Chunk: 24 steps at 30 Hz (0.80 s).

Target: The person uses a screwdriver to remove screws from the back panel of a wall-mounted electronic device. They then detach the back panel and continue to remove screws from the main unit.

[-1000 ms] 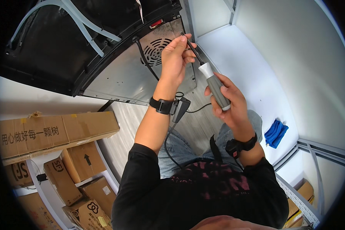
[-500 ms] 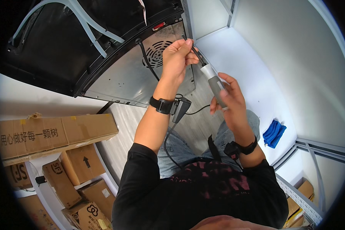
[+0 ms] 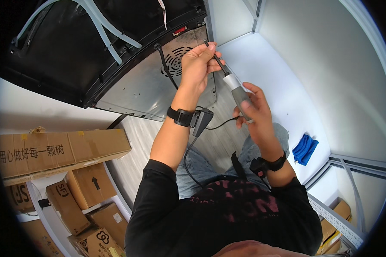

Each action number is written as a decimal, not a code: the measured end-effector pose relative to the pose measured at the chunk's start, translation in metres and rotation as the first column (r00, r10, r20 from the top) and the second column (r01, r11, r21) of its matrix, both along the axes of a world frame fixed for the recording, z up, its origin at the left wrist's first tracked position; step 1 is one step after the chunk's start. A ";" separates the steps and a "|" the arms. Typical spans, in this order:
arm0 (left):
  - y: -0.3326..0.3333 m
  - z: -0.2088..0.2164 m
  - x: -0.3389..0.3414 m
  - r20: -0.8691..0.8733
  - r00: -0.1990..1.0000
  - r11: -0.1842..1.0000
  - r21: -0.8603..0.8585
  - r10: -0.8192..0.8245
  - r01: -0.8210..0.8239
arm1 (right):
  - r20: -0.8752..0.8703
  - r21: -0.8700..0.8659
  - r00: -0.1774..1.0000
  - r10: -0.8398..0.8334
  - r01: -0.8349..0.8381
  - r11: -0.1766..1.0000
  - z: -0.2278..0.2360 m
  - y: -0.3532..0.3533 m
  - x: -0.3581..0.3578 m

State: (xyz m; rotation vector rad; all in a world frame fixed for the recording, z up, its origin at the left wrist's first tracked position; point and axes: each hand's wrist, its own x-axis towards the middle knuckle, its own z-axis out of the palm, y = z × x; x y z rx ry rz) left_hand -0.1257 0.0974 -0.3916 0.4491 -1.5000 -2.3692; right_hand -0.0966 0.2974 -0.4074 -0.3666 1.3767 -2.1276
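Observation:
A screwdriver [image 3: 234, 84] with a grey-and-white handle and a long dark shaft slants up and to the left, its tip near the right edge of the metal back panel [image 3: 146, 95] of a black appliance [image 3: 73, 51]. Close to that tip, my left hand [image 3: 197, 64] pinches the shaft between thumb and fingers. My right hand [image 3: 260, 116] holds the handle lower down, thumb laid on it and the index finger lifted partly away. What the tip touches is too small to make out. Round vent slots [image 3: 176, 60] lie left of my left hand.
A black cable [image 3: 165, 64] and pale hoses [image 3: 99, 28] run along the appliance. Cardboard boxes [image 3: 64, 152] stack at lower left. A folded blue cloth [image 3: 305, 149] rests on the white surface [image 3: 270, 73] at right. Dark devices with cords are strapped to both wrists.
The handle and my right hand have shifted slightly left. My right thumb has slid a little along the handle; my left hand stays at the shaft.

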 end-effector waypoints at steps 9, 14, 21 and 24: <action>0.000 0.000 0.001 -0.044 0.999 0.998 0.059 -0.010 0.013 | 0.125 -0.037 0.990 0.067 -0.063 0.997 -0.004 0.004 -0.002; 0.001 -0.001 -0.001 -0.061 0.998 0.998 0.065 0.007 -0.003 | 0.101 0.026 0.993 -0.060 0.058 0.998 -0.005 0.001 0.001; 0.001 -0.001 -0.001 -0.077 0.997 0.995 0.099 0.012 -0.004 | 0.229 -0.194 0.952 0.203 -0.160 0.968 -0.003 0.010 -0.011; 0.001 0.000 -0.001 -0.056 0.998 0.997 0.077 -0.002 0.007 | 0.019 0.076 1.000 -0.016 0.015 0.997 -0.006 0.001 0.000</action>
